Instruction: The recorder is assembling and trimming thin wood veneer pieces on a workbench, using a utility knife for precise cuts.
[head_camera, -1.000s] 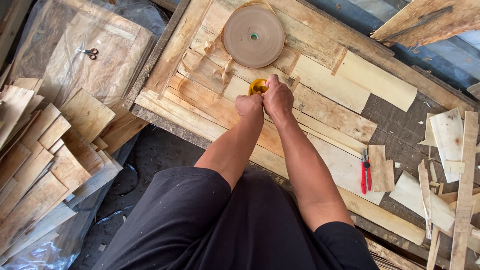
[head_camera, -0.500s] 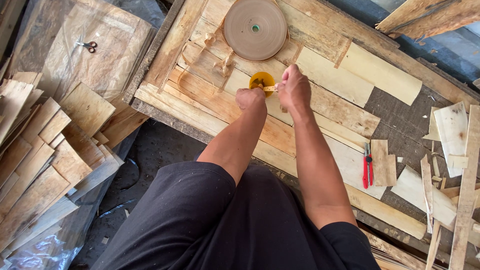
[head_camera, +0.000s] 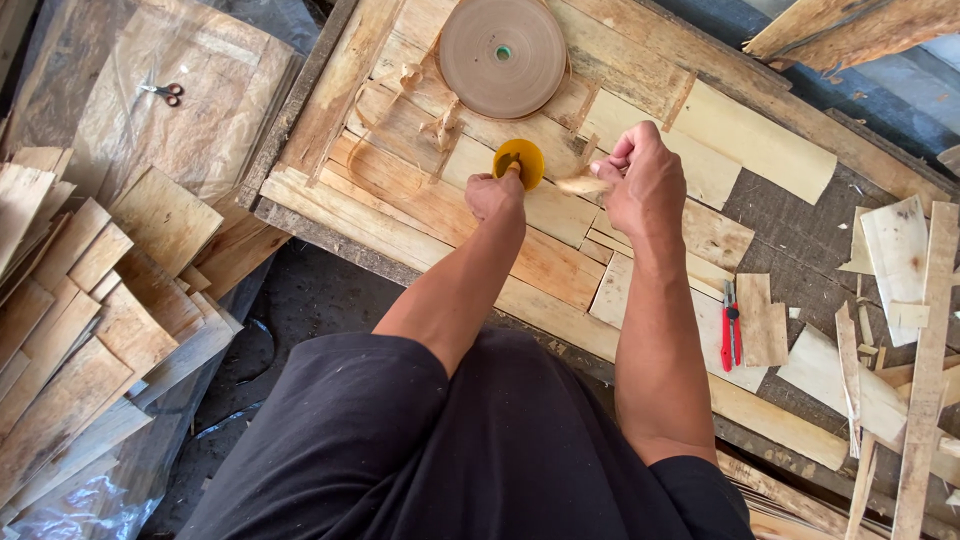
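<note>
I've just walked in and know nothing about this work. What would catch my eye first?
Probably the two bare hands meeting over the wooden board: the left hand at a small yellow disc, the right hand pinching a pale strip. Just beyond them lies a big tan tape roll. Stacked veneer sheets fill the left side, and a red cutter lies to the right.

I'm seeing a bright yellow round disc (head_camera: 520, 160) showing against pale tan veneer sheets (head_camera: 560, 215), their grain running in darker streaks. The big tape roll (head_camera: 502, 56) is looking dull brown with a small green centre. A red-handled cutter (head_camera: 729, 327) is glowing against the light wood. I'm noticing black-handled scissors (head_camera: 162, 92) lying on yellowish, clouded plastic sheeting (head_camera: 190, 70), and black clothing (head_camera: 440, 450) filling the foreground.
</note>
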